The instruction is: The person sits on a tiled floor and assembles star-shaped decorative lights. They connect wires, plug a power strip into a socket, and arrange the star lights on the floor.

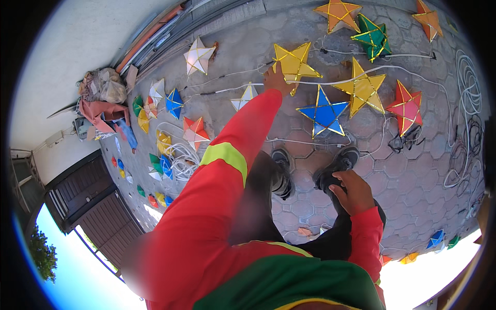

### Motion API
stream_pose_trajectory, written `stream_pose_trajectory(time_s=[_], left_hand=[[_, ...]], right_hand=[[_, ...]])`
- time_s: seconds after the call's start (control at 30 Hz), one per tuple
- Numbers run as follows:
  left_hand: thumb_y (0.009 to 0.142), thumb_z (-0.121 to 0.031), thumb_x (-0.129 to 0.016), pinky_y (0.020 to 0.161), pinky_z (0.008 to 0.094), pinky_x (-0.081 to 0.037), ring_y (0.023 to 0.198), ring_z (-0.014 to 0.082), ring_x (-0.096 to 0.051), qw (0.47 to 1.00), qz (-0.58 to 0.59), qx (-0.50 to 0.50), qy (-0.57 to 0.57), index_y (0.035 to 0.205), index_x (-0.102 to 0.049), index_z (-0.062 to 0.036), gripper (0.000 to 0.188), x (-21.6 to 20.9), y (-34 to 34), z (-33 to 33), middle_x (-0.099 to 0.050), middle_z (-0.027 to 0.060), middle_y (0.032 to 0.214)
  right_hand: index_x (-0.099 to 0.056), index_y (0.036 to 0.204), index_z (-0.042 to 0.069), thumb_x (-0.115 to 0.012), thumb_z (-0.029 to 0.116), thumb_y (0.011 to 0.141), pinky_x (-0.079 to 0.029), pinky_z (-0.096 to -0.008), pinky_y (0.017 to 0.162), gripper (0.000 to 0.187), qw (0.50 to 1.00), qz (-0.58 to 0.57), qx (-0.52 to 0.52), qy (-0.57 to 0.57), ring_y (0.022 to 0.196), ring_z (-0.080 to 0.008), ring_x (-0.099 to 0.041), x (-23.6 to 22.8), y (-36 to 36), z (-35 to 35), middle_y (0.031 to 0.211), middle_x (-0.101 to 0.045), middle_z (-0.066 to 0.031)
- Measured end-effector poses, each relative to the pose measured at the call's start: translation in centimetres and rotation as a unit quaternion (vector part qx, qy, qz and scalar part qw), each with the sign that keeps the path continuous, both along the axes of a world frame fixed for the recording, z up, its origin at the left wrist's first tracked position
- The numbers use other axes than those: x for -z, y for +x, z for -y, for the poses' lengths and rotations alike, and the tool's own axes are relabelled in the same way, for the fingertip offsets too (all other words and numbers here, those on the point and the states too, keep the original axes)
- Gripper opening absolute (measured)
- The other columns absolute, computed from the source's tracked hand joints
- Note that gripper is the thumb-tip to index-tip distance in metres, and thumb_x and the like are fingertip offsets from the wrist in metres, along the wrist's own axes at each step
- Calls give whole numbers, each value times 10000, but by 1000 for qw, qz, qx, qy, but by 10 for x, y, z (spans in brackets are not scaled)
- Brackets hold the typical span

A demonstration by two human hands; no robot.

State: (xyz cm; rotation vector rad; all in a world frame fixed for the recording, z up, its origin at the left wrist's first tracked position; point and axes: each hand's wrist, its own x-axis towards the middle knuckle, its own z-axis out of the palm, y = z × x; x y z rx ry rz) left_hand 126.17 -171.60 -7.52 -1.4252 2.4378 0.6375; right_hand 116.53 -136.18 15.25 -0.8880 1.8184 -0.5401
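Observation:
My left hand reaches far forward and closes over the left point of a yellow star lantern with gold trim. That point is hidden beneath my fingers. A white cable runs just beside the hand. My right hand hovers by my right knee, thumb and fingers apart, with nothing in it. Close to the lantern under my left hand lie a second yellow star lantern, a blue one and a white one. A red star lantern lies further right.
Orange and green star lanterns lie at the far side. Coiled white cable sits at the right, another coil at the left. Smaller lanterns and bundled bags line the left wall. Cables cross the paving by my shoes.

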Motion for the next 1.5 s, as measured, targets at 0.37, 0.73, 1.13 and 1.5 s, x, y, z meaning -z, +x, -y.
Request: stream_pose_trajectory(time_s=[0.37,0.73,1.13,1.5], left_hand=[[594,-609,-829,1101,679,-229,1464,425,-204,942,126,298,-87,1577,-161,-197,1258,88,-67,45,-245,242,1556],[545,-606,-864,1079,621,-308,1379,397,-363,982,-3,165,-93,1570,-136,-200,1322,67,-56,139,-334,208,1502],[665,-490,-866,1094,471,-365,1291,364,-455,899,-433,-51,-37,1536,-142,-10,1231,82,6,244,-433,264,1399],[886,-430,-710,1039,406,-455,1197,273,-579,690,-538,-162,457,1436,-412,-40,736,46,93,261,-556,122,1358]], right_hand=[[-639,1153,19,-765,136,712,-491,-420,811,473,961,-238,-2,-142,956,-345,-615,-26,-10,10,1105,-627,-148],[-628,1153,16,-766,127,720,-500,-422,811,468,969,-240,35,-46,961,-358,-616,-22,14,-13,1104,-626,-164],[-622,1164,14,-744,144,754,-499,-436,822,446,969,-238,48,-33,966,-368,-615,-16,19,-12,1115,-623,-165],[-629,1159,20,-748,140,745,-494,-432,820,448,971,-235,42,-29,963,-359,-612,-15,14,-5,1113,-623,-157]])
